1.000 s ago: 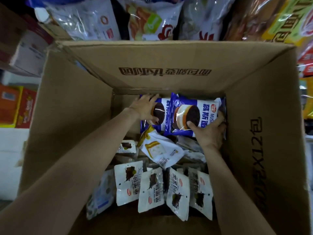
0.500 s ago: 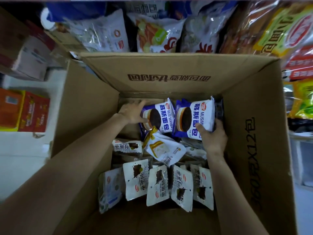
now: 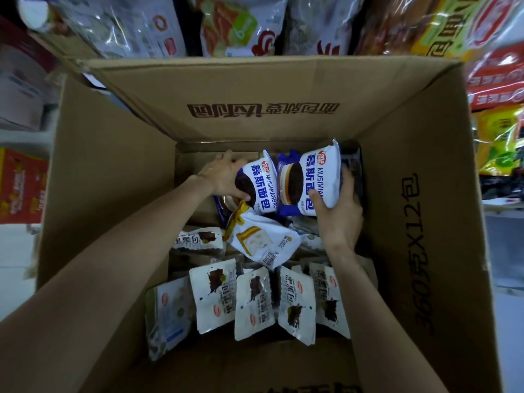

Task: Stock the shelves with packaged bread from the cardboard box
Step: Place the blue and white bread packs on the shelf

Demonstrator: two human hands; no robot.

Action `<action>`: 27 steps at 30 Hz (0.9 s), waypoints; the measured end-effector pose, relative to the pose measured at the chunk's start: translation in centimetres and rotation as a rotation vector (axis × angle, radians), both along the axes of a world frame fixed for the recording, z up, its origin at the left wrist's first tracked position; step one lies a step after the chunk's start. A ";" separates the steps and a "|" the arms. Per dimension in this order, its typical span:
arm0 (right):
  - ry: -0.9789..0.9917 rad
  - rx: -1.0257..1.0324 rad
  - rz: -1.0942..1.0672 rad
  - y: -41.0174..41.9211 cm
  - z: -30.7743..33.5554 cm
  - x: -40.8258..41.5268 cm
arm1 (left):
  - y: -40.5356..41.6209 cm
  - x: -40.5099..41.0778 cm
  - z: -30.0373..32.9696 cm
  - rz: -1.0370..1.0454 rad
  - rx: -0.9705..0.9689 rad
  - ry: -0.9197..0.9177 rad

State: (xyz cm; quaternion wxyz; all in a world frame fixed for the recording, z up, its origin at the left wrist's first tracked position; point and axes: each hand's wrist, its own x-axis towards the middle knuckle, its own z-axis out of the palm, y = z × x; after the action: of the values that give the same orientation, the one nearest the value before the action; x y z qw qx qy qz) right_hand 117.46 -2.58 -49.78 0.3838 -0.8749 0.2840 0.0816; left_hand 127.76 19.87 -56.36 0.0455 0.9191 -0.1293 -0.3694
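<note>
Across most of the view stands a large open brown cardboard box [image 3: 119, 194], its far flap printed with dark characters seen upside down and its right wall reading "X12". Beyond its far edge, shelves hold shiny plastic bags of packaged food [image 3: 235, 26] in white, orange, yellow and red. Deep inside the box at the far end, two blue-and-white plastic bread packets sit side by side, each showing a dark round cake and the words "MUSIMIANBAO". The left hand [image 3: 224, 177] curls around the left blue-and-white packet [image 3: 261, 188], thumb on its front. The right hand [image 3: 338, 217] grips the right blue-and-white packet [image 3: 309, 182] from below, thumb across its face. Just nearer lies a white-and-yellow bread packet [image 3: 261, 239], tilted. Along the near side stands a row of small white packets with dark printed pictures [image 3: 272, 302].
</note>
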 end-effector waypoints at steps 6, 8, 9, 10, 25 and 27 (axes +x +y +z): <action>-0.110 0.057 0.000 0.0 0.8 0.0 | 1.3 -0.5 1.2 -0.089 0.042 -0.091; -0.158 0.047 0.005 0.1 2.0 -0.3 | 1.6 -1.1 2.9 -0.087 0.035 -0.241; -0.182 0.042 0.014 0.1 2.8 -0.5 | 1.8 -1.4 3.9 -0.077 0.026 -0.315; -0.204 0.038 0.020 0.1 3.7 -0.8 | 2.0 -1.7 5.2 -0.055 0.005 -0.374; -0.515 0.027 0.284 1.6 28.7 -1.7 | 7.9 -9.2 29.6 0.496 -0.332 -0.606; -0.574 0.032 0.307 2.3 32.4 -1.4 | 9.1 -9.7 32.7 0.595 -0.383 -0.670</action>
State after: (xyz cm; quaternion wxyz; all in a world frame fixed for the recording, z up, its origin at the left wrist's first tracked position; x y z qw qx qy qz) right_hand 116.06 -0.24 -17.39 0.4449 -0.8887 0.0275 -0.1070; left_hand 118.04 29.01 -23.67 0.2735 0.9596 0.0659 0.0061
